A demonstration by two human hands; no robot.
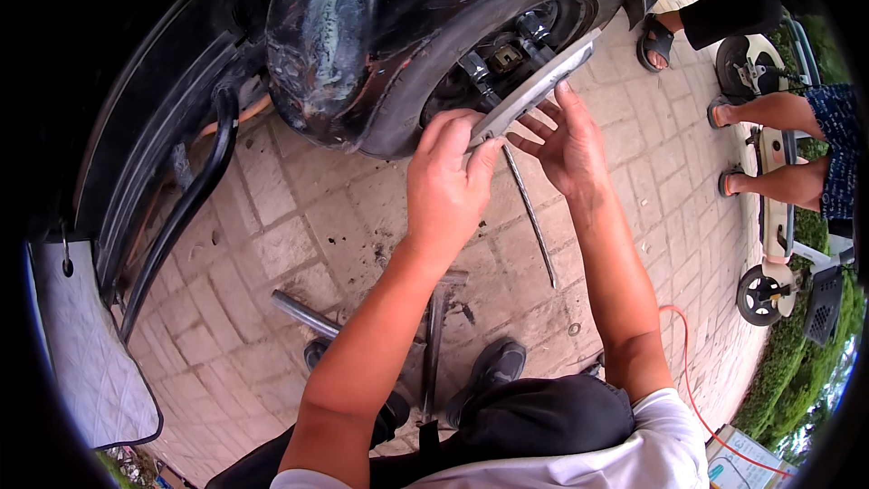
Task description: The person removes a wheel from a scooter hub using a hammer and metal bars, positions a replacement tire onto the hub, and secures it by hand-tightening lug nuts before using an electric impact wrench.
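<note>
My left hand (448,181) is closed on the near left end of a flat, pale grey panel (520,101), which I see almost edge-on. My right hand (572,147) is beside the panel's right part, its thumb tip at the edge and its fingers spread below it. Behind the panel is the wheel (398,113) of a dark vehicle. Black clamp-like pieces (475,65) stick out from the wheel's middle toward the panel; whether they join it is hidden. A thin metal rod (529,213) slants down to the paving below my hands.
Metal bars (434,335) lie on the paving by my shoes (489,376). A black curved tube (213,167) and a quilted grey flap (90,353) hang at left. People's legs (787,113) and a scooter (774,208) stand at right. An orange hose (688,362) runs at lower right.
</note>
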